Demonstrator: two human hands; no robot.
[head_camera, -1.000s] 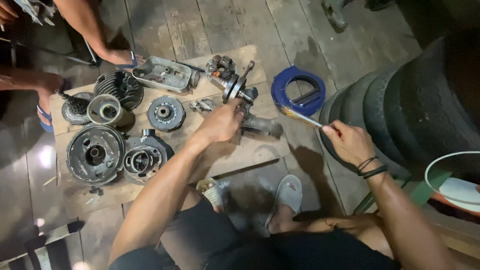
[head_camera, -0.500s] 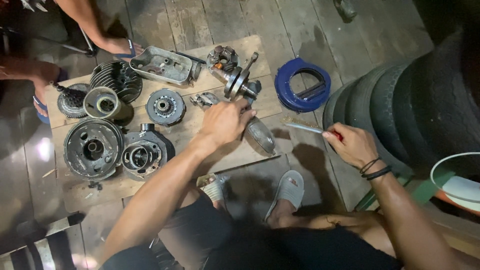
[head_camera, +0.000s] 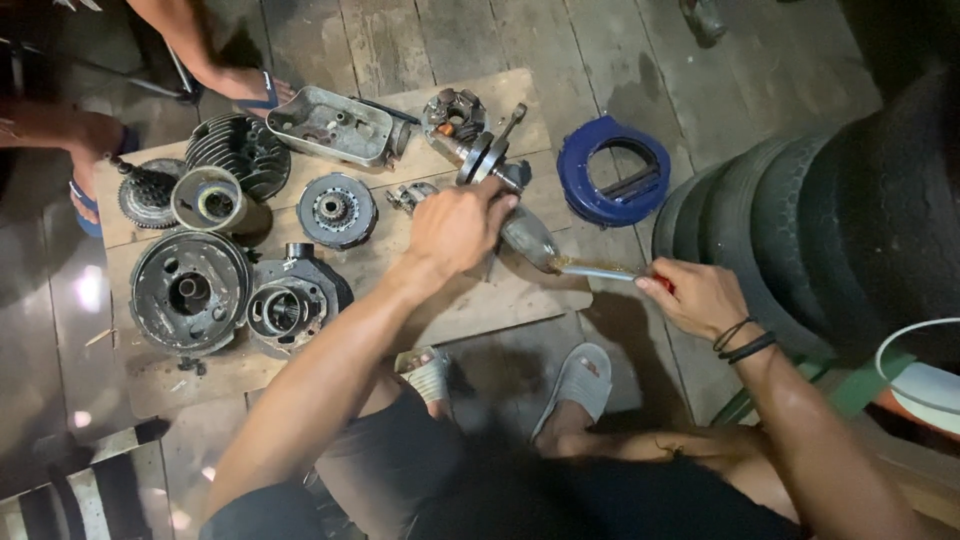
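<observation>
Engine parts cover a wooden board (head_camera: 470, 305) on a plank floor, where a seated person works with both hands. The left hand (head_camera: 455, 228) is closed over the top of a grey metal casing (head_camera: 528, 238), which lies at the right part of the board, just below a crankshaft (head_camera: 485, 158). The right hand (head_camera: 695, 297) pinches the red handle of a small wire brush (head_camera: 595, 270); the brush's bristle end touches the casing's lower right side, near the board's right edge.

The casing sits between the two hands, the left on it and the right well off to its side, beyond the board.

Room is tight on the right: a stack of tyres (head_camera: 810, 220) rises just behind the right wrist, and a blue round cover (head_camera: 612, 172) lies on the floor just above the brush. To the left, the board is crowded with a round drum (head_camera: 190, 292), a small housing (head_camera: 290, 305), a gear disc (head_camera: 337, 210), a finned cylinder (head_camera: 235, 150) and an oblong cover (head_camera: 335, 125). Bare wood shows along the board's lower edge, below the left forearm. The person's sandalled feet (head_camera: 580, 380) rest on the floor just under that edge. Another person's feet (head_camera: 245, 90) stand at the board's upper left corner.
</observation>
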